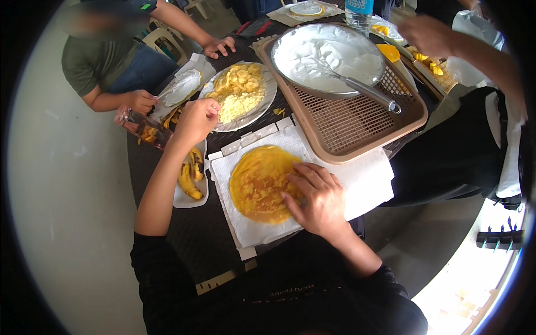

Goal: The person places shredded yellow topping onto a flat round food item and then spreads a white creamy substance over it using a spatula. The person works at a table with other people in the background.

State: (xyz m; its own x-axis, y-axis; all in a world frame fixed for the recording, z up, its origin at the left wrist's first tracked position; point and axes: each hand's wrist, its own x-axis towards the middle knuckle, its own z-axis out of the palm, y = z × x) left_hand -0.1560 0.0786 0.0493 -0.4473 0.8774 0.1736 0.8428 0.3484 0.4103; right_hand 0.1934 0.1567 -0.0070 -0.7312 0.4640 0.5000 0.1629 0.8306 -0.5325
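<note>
A round yellow-brown crepe (259,187) lies flat on a white paper towel (240,234) in front of me. My right hand (318,195) rests on its right edge with the fingers spread. My left hand (195,120) is raised at the near left rim of a round plate (267,103). Its fingers are pinched together; whether anything is between them is hidden. Banana slices (245,78) cover the far part of that plate, and a pale yellow grated heap (237,106) covers the near part.
Whipped cream fills a metal bowl (279,70) with a whisk (368,92), standing on a brown perforated tray (335,151). Bananas (190,181) lie in a white tray left of the crepe. A co-worker's hand (142,102) is at a cream-covered round; another person's arm reaches in from the right.
</note>
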